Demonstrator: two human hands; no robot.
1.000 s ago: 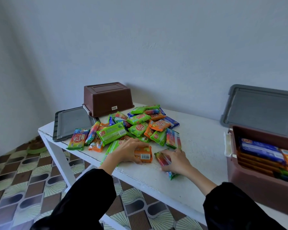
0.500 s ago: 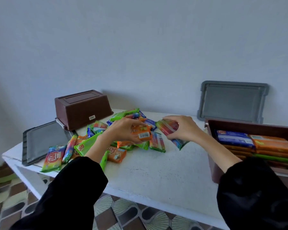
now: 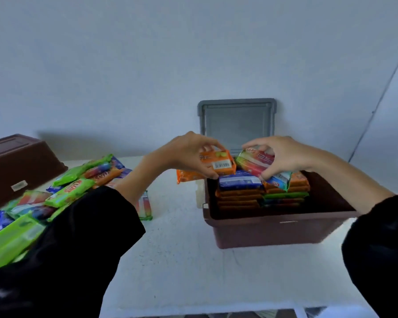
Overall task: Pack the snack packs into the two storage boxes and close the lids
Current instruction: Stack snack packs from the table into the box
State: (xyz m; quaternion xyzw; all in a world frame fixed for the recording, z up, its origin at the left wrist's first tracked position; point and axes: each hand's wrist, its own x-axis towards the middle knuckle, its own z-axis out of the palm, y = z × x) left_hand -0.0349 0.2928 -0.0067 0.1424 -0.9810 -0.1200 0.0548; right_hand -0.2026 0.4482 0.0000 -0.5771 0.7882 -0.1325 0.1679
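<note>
The left hand (image 3: pixel 189 154) pinches an orange pack (image 3: pixel 218 165) between thumb and fingers at the left rim of the open box (image 3: pixel 274 230). A white barcode sticker faces the camera; its digits are too blurred to read. The right hand (image 3: pixel 283 154) grips a rainbow pack (image 3: pixel 255 162), tilted over the blue pack (image 3: pixel 240 181) that tops the stacks inside. The grey lid (image 3: pixel 237 122) leans on the wall behind the box. At the left of the table (image 3: pixel 182 260) lies the loose pile (image 3: pixel 74 189), with red oval logos I cannot read, beside an upturned box (image 3: pixel 14 166) bearing a small label.
</note>
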